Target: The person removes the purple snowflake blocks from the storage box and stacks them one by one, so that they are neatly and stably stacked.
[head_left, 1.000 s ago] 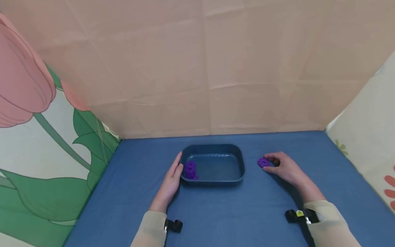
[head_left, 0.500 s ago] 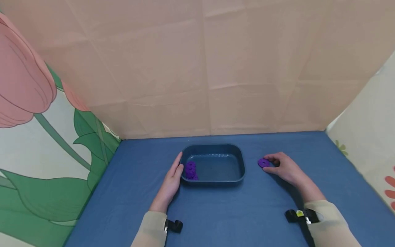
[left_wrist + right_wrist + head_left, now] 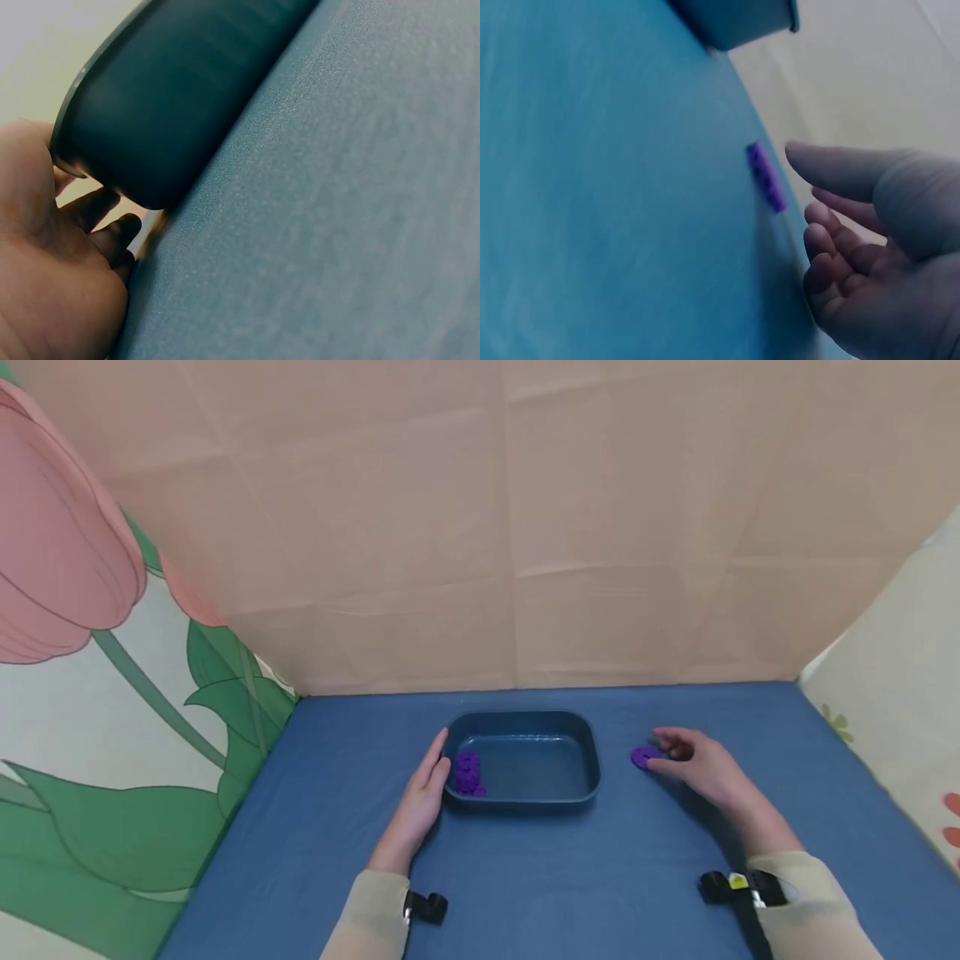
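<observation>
A purple disc (image 3: pixel 643 757) with small dark holes lies flat on the blue-covered table, right of a dark blue rectangular tray (image 3: pixel 529 799). My right hand (image 3: pixel 705 770) is just over the disc, its thumb overlapping it in the head view. In the right wrist view a gap shows between the fingers and the disc (image 3: pixel 766 178), and nothing is held. My left hand (image 3: pixel 418 802) rests against the tray's left side, index finger stretched along the wall and thumb by the rim. Several purple pieces (image 3: pixel 468 774) sit together inside the tray's left end.
The blue table cover (image 3: pixel 540 877) reaches back to a beige cloth wall (image 3: pixel 480 527). A panel with printed tulips (image 3: pixel 67 543) stands on the left, a pale panel (image 3: pixel 900 652) on the right. Black wrist cameras (image 3: pixel 429 908) are strapped to both forearms.
My right fingers have come off the purple disc they were pinching and spread apart. The disc stays on the table. My left hand and the tray hold still; the head view shifts slightly.
</observation>
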`<state>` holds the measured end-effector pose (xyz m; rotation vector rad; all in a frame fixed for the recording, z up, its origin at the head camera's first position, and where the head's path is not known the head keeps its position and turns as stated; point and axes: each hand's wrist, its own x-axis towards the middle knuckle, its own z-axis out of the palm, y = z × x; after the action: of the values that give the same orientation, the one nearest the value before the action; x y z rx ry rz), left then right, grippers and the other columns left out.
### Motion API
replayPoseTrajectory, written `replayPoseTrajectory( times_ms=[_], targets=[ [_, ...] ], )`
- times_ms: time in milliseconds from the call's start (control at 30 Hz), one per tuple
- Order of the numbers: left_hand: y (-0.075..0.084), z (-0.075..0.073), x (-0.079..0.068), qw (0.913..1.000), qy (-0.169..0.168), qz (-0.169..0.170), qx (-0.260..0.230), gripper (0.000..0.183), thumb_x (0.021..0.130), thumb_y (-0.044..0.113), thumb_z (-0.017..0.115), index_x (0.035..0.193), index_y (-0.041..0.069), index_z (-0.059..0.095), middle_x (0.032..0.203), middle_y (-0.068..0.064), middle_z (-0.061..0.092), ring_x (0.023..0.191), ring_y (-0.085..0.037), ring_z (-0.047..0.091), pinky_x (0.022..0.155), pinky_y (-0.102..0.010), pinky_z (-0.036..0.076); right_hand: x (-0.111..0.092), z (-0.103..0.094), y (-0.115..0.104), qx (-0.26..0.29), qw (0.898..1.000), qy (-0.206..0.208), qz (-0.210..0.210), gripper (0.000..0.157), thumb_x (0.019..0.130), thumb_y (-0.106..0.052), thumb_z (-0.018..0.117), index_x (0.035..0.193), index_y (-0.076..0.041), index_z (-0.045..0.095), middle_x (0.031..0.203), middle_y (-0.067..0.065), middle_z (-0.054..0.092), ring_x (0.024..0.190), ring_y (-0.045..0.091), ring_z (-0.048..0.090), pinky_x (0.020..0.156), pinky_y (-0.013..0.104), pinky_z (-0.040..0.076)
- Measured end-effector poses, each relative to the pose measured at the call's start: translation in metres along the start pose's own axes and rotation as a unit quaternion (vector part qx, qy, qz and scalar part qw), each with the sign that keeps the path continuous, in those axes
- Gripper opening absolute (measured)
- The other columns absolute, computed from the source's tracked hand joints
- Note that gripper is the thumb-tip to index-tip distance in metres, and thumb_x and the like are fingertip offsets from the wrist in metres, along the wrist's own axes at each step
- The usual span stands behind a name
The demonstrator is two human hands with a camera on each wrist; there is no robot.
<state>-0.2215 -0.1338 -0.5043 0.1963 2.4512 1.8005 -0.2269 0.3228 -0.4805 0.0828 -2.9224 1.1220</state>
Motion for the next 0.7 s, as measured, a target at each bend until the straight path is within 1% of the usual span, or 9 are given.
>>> replayPoseTrajectory(
  times_ms=[100, 200, 300, 400, 433, 533, 600, 700],
  targets=[
    [-0.001, 0.0, 0.001, 1.0, 0.001, 0.001, -0.004, 0.046, 0.105, 0.046, 0.036, 0.147, 0.056, 0.021, 0.155, 0.027, 0.017, 0.145, -0.007, 0.011, 0.117, -0.049, 0.013, 0.0, -0.005, -0.017, 0.006, 1.0, 0.019, -0.008, 0.067, 0.085, -0.049, 0.072, 0.138, -0.012, 0.054, 0.121, 0.015, 0.058, 0.109, 0.031, 0.051, 0.084, 0.049, 0.045],
    [-0.001, 0.001, 0.0, 1.0, 0.002, 0.0, -0.005, 0.047, 0.103, 0.052, 0.036, 0.147, 0.056, 0.021, 0.154, 0.028, 0.017, 0.145, -0.008, 0.011, 0.117, -0.049, 0.013, 0.0, -0.008, -0.044, 0.018, 0.999, 0.029, -0.03, 0.065, 0.085, -0.049, 0.072, 0.138, -0.016, 0.054, 0.12, 0.012, 0.057, 0.108, 0.029, 0.052, 0.084, 0.047, 0.045],
    [0.0, 0.0, 0.0, 1.0, 0.004, -0.003, 0.002, 0.05, 0.098, 0.062, 0.035, 0.146, 0.058, 0.021, 0.154, 0.03, 0.018, 0.144, -0.006, 0.012, 0.117, -0.048, 0.013, 0.0, -0.002, -0.076, 0.036, 0.997, 0.025, -0.057, 0.06, 0.086, -0.045, 0.072, 0.137, -0.018, 0.055, 0.116, 0.007, 0.057, 0.103, 0.026, 0.054, 0.083, 0.045, 0.047],
    [0.001, -0.001, -0.001, 1.0, 0.006, -0.005, 0.005, 0.051, 0.097, 0.065, 0.035, 0.146, 0.058, 0.021, 0.153, 0.03, 0.018, 0.144, -0.006, 0.012, 0.117, -0.047, 0.013, 0.001, 0.011, -0.102, 0.055, 0.995, 0.011, -0.082, 0.056, 0.086, -0.041, 0.074, 0.135, -0.02, 0.057, 0.113, 0.004, 0.058, 0.099, 0.021, 0.055, 0.083, 0.042, 0.048],
    [0.001, -0.001, -0.001, 1.0, 0.007, -0.005, 0.004, 0.051, 0.097, 0.064, 0.035, 0.146, 0.058, 0.021, 0.153, 0.03, 0.018, 0.144, -0.006, 0.012, 0.117, -0.047, 0.013, 0.002, 0.016, -0.11, 0.061, 0.994, 0.003, -0.088, 0.055, 0.086, -0.04, 0.074, 0.134, -0.021, 0.058, 0.112, 0.003, 0.058, 0.098, 0.02, 0.055, 0.083, 0.041, 0.048],
    [0.002, -0.001, 0.0, 1.0, 0.008, -0.001, 0.001, 0.046, 0.102, 0.054, 0.036, 0.146, 0.057, 0.022, 0.154, 0.028, 0.018, 0.144, -0.007, 0.012, 0.117, -0.048, 0.013, 0.005, 0.031, -0.131, 0.078, 0.991, -0.019, -0.107, 0.051, 0.085, -0.037, 0.076, 0.131, -0.023, 0.059, 0.11, 0.001, 0.059, 0.096, 0.017, 0.054, 0.083, 0.039, 0.047],
    [0.002, 0.0, 0.0, 1.0, 0.008, -0.002, 0.002, 0.045, 0.104, 0.048, 0.036, 0.146, 0.057, 0.022, 0.154, 0.028, 0.018, 0.144, -0.006, 0.012, 0.117, -0.047, 0.013, 0.009, 0.04, -0.142, 0.084, 0.989, -0.032, -0.115, 0.048, 0.085, -0.034, 0.076, 0.129, -0.025, 0.06, 0.108, -0.001, 0.058, 0.095, 0.017, 0.054, 0.082, 0.038, 0.048],
    [0.002, 0.0, 0.0, 1.0, 0.006, -0.001, 0.0, 0.046, 0.106, 0.042, 0.036, 0.148, 0.054, 0.022, 0.154, 0.028, 0.019, 0.144, -0.006, 0.013, 0.117, -0.047, 0.013, 0.016, 0.055, -0.154, 0.09, 0.987, -0.055, -0.123, 0.047, 0.085, -0.033, 0.076, 0.128, -0.026, 0.061, 0.108, -0.001, 0.058, 0.095, 0.016, 0.055, 0.083, 0.037, 0.048]
  ],
)
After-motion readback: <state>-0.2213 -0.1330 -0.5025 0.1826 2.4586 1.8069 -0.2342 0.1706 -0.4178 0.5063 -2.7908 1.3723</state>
